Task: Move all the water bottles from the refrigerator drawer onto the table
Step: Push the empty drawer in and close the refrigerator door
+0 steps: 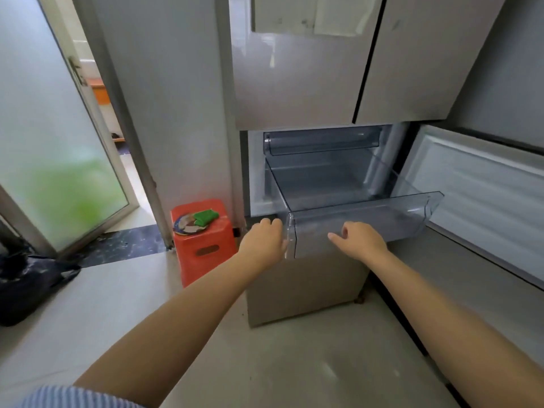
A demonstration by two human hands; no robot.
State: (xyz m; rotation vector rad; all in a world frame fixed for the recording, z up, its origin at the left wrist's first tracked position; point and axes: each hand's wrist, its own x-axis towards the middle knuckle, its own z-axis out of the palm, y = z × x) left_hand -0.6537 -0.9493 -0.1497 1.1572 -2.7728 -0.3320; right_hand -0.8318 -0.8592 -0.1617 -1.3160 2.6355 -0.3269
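Observation:
The refrigerator's clear plastic drawer (365, 214) stands pulled out below the closed upper doors. I see no water bottle inside it; its floor looks bare. My left hand (263, 238) sits at the drawer's front left corner, fingers loosely curled, its thumb side touching the corner edge. My right hand (363, 240) rests against the drawer's clear front panel with the fingers relaxed and pointing left. Neither hand holds anything. A second clear bin (321, 141) sits higher up inside the compartment. No table is in view.
The lower refrigerator door (482, 195) hangs open to the right. An orange plastic stool (206, 251) with a green item and a round object on it stands left of the fridge. A dark bag (26, 284) lies on the floor by the frosted glass door (53, 136).

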